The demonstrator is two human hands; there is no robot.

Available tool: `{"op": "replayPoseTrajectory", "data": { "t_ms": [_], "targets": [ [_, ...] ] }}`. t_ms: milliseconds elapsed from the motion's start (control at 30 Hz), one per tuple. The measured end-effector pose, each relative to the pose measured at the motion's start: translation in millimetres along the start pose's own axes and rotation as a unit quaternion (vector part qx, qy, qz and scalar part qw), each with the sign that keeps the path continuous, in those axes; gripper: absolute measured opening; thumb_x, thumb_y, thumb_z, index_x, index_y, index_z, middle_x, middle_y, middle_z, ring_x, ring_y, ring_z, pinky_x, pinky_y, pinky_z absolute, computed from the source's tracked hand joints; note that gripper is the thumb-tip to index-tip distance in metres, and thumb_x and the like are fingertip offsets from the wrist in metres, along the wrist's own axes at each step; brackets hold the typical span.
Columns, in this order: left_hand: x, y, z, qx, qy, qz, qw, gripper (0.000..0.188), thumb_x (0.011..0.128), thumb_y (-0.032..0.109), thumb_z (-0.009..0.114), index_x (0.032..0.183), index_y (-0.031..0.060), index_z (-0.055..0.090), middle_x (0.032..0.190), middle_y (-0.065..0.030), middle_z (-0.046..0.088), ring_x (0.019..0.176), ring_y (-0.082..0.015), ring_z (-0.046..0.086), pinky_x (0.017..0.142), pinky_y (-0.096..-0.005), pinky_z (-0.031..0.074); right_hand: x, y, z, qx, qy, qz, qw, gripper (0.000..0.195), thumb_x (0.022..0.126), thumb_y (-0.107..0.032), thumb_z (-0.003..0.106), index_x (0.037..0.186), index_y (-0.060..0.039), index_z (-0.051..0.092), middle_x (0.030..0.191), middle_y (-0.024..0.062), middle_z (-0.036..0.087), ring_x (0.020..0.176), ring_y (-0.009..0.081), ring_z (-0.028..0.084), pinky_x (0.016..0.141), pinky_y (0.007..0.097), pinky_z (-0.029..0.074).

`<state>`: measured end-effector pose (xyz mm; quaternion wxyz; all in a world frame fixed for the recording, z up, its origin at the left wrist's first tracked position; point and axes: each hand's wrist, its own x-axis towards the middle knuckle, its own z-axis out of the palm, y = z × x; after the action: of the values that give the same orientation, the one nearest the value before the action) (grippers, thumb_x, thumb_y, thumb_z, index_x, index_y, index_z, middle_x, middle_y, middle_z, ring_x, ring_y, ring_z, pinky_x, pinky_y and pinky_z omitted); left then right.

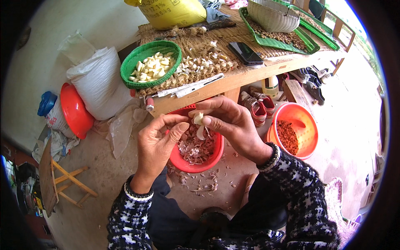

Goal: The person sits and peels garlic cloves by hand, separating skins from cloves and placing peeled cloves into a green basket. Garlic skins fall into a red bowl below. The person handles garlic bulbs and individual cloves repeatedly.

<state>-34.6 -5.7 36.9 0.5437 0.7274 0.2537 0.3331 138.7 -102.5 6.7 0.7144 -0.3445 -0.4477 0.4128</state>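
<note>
My right hand (231,125) pinches a pale garlic clove (198,118) between thumb and fingers. A strip of whitish skin (200,132) hangs below the clove. Close by on the left, my left hand (157,143) has its thumb and forefinger slightly apart, and I see nothing between them. Under both hands stands a red plastic basin (215,156) with a heap of papery garlic skins (195,153). Up on the table, a green woven basket (125,70) holds many peeled cloves (153,67).
The wooden table (250,75) bears a straw mat, loose garlic bits (197,64), a smartphone (246,53) and a yellow sack (175,14). An orange bucket (312,140) with reddish pieces stands right, near shoes (257,107). Left are a white sack (100,78) and a folding stool (50,181).
</note>
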Motion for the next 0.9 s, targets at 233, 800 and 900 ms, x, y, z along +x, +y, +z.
{"op": "replayPoseTrajectory", "data": {
  "t_ms": [233, 800, 900],
  "targets": [
    [0.3, -4.2, 2.2, 0.077, 0.009, 0.096, 0.992, 0.012, 0.087, 0.003, 0.071, 0.098, -0.0020, 0.072, 0.091, -0.0058, 0.071, 0.082, -0.0088, 0.063, 0.073, -0.0227, 0.050, 1.7, 1.8, -3.1, -0.329, -0.021, -0.132, 0.935, 0.029, 0.087, 0.003, 0.068, 0.115, 0.0011, 0.059, 0.104, 0.0092, 0.067, 0.098, 0.0170, 0.068, 0.086, 0.0292, 0.056],
    [-5.0, -2.6, 4.5, -0.045, 0.011, 0.020, 0.999, 0.007, 0.093, 0.003, 0.063, 0.098, -0.0012, 0.063, 0.086, -0.0038, 0.067, 0.071, -0.0039, 0.059, 0.063, -0.0182, 0.049, 0.0, 4.7, 0.7, 0.019, 0.005, 0.027, 0.999, 0.027, 0.093, -0.004, 0.065, 0.119, 0.0024, 0.059, 0.108, 0.0068, 0.068, 0.099, 0.0122, 0.064, 0.087, 0.0271, 0.053],
    [-4.1, -3.6, 2.9, -0.062, -0.030, -0.009, 0.998, 0.011, 0.092, 0.001, 0.063, 0.102, -0.0014, 0.061, 0.086, -0.0026, 0.066, 0.079, -0.0048, 0.062, 0.067, -0.0204, 0.052, 0.8, 6.9, -0.8, 0.086, 0.022, 0.062, 0.994, 0.030, 0.093, -0.007, 0.066, 0.121, 0.0020, 0.059, 0.108, 0.0069, 0.067, 0.099, 0.0118, 0.064, 0.087, 0.0263, 0.052]
  ]
}}
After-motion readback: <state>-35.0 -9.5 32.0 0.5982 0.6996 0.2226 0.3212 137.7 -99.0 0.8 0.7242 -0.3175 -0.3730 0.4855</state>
